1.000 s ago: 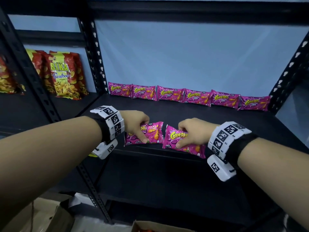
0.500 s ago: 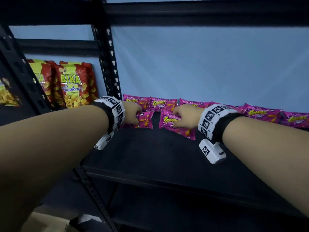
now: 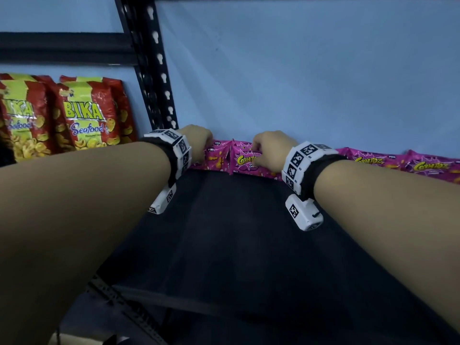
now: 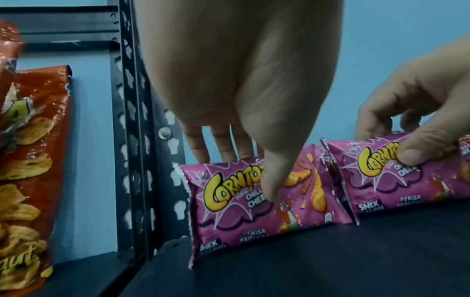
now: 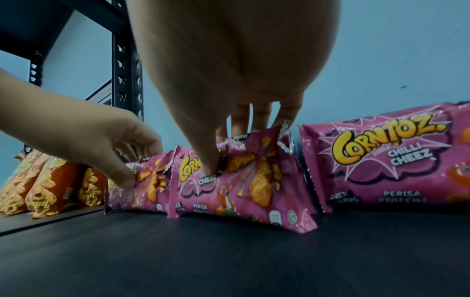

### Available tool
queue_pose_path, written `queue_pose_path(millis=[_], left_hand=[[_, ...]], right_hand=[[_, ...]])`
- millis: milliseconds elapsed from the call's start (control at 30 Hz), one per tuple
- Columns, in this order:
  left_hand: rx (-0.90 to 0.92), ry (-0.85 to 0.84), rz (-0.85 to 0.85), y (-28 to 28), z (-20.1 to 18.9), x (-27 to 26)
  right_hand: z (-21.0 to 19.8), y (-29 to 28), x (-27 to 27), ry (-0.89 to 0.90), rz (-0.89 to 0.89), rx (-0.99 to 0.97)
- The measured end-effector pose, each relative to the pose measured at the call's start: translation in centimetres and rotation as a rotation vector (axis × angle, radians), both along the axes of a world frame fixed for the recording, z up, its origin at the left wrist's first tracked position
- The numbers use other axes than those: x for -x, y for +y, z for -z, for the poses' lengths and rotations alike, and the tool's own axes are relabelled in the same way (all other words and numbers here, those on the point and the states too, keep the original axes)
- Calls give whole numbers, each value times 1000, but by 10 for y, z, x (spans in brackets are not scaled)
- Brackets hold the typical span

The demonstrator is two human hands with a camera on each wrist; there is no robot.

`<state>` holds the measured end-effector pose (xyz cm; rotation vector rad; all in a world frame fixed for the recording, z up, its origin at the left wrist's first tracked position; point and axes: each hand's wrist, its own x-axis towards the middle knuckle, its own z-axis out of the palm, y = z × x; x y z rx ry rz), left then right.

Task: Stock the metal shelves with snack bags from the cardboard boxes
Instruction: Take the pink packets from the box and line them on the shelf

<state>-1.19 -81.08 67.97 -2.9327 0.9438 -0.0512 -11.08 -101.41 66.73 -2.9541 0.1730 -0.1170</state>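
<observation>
Hands (image 3: 199,143) (image 3: 268,150) each pinch a pink bag (image 4: 254,203) (image 5: 239,182) beside red bags (image 3: 92,113).

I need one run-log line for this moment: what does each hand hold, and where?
left hand: pinches pink Corntoz bag | right hand: pinches neighbouring pink bag | place: back of black shelf, against wall, both upright

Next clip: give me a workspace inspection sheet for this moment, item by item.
Surface: dark metal shelf, front area bare.
Job's things: pink Corntoz bags standing at the back wall; left bag and right bag in front of that row.
Clutter: nothing seen.
Grips: left hand pinches the left bag, thumb in front; right hand pinches the right bag.
Cables: nothing seen.
Surroundings: blue wall, black perforated upright, red Bika Seafood bags in the neighbouring bay.
</observation>
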Motion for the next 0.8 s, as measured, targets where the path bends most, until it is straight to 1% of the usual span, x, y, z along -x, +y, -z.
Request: queue_pose_path(millis=[100,167,267,333,533,667,800], left_hand=[[100,-34,8,3,4,-1],[139,-60,0,6,5,-2],[126,-61,-54,7,6,-2],[128,-51,-69,6,8,-1],[146,-15,-40,7,11,19],[167,10,-4,11,10,48],[150,64,0,16,10,104]], right_hand=[[4,0,-2,-65,-7,55],[5,1,-3,-77,-22,69],[5,4,-4,-61,-30,56],[6,6,-3,-58,-16,82],[2,6,18,-1,-46,66],[-3,12,52,24,-89,9],[-9,16,100,104,-118,-23]])
